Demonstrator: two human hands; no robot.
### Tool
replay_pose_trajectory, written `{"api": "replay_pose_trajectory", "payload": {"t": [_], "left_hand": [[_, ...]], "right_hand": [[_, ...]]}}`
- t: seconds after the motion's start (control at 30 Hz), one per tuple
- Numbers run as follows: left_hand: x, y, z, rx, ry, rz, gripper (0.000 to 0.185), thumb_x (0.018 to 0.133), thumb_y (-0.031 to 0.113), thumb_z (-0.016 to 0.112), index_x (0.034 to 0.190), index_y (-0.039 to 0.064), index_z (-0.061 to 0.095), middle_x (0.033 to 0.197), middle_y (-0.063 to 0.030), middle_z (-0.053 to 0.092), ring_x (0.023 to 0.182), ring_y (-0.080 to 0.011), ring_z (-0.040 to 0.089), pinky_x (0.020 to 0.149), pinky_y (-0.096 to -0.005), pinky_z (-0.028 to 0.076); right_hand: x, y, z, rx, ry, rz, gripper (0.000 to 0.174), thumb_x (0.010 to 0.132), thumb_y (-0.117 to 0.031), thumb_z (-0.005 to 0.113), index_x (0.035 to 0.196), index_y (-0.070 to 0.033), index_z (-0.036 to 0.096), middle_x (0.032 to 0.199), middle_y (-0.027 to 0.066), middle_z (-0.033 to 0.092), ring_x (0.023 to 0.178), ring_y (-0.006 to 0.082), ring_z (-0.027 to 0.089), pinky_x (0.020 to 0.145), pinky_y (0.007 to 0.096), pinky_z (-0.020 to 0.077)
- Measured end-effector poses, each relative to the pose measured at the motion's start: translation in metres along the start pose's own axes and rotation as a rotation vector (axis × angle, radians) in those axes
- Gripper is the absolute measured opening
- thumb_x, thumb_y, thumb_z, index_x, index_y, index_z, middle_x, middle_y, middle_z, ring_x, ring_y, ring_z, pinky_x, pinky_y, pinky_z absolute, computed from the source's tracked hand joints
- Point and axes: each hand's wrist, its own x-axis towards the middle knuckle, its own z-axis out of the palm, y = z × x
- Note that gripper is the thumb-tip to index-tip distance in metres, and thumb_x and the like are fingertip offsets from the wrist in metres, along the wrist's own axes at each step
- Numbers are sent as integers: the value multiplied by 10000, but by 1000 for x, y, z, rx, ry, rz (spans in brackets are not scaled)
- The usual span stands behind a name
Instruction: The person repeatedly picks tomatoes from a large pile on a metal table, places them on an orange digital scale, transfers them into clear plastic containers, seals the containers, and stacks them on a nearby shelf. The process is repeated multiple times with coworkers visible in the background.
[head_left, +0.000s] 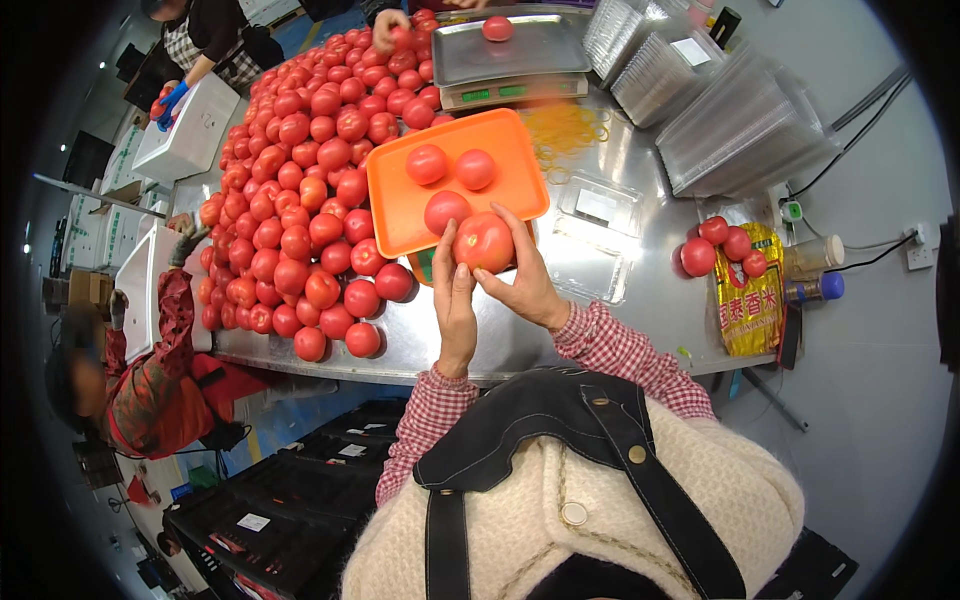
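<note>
Between my two hands is a large red tomato (484, 243), held over the near edge of an orange plastic tray (517, 142). My left hand (454, 307) grips its left side, and my right hand (525, 277) curls round its right side. Three more tomatoes lie in the tray, two at the back (427, 164) and one (447, 213) just behind the held one. Under the tray is a device, mostly hidden, with a green patch showing at its near left. An open clear plastic clamshell box (596, 240) lies on the metal table to the right.
A heap of tomatoes (300, 202) covers the table's left. Behind the tray stands a scale (510, 52) bearing one tomato, beside yellow rubber bands (562, 131). Stacked clear boxes (742, 120) line the right, near a yellow bag (750, 300). Other people work around the heap beside white foam boxes (191, 127).
</note>
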Motion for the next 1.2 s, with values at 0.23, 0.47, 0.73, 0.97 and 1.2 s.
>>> {"api": "replay_pose_trajectory", "payload": {"t": [0.23, 0.47, 0.73, 0.97, 1.2], "left_hand": [[-1, -3, 0, -259, -40, -124, 476, 977, 181, 393, 1407, 12, 277, 1427, -101, 315, 1298, -203, 346, 1057, -313, 317], [-1, -2, -5, -210, -45, -240, 489, 970, 215, 415, 1392, 0, 296, 1409, -122, 335, 1301, -215, 347, 1060, -331, 306], [1, -3, -17, -116, -201, -410, 550, 960, 279, 449, 1419, 46, 255, 1413, -109, 311, 1286, -222, 361, 1038, -340, 335], [-2, -18, -18, -29, -194, -173, 598, 905, 288, 538, 1392, 54, 280, 1374, -117, 333, 1267, -222, 350, 1049, -337, 299], [-6, -38, -4, -27, -102, -287, 502, 853, 287, 545, 1268, 59, 379, 1231, -99, 403, 1187, -213, 396, 1006, -337, 337]], "right_hand": [[-1, 0, -7, -223, 14, -209, 757, 671, -181, 731, 1321, -13, 382, 1279, 192, 454, 1192, 334, 462, 1002, 381, 384], [-2, 8, -12, -120, -71, -92, 753, 683, -223, 715, 1322, -12, 378, 1268, 198, 470, 1178, 319, 484, 987, 376, 397], [-5, 10, -18, -39, -161, -1, 719, 698, -238, 686, 1312, -18, 386, 1250, 198, 476, 1152, 317, 503, 965, 372, 412], [-5, 8, -17, -233, -172, -229, 763, 638, -178, 727, 1309, -31, 395, 1231, 162, 483, 1140, 339, 484, 958, 395, 412], [-22, 15, -31, -253, -179, -296, 749, 636, -165, 754, 1297, -62, 418, 1239, 150, 477, 1153, 348, 468, 975, 405, 397]]}}
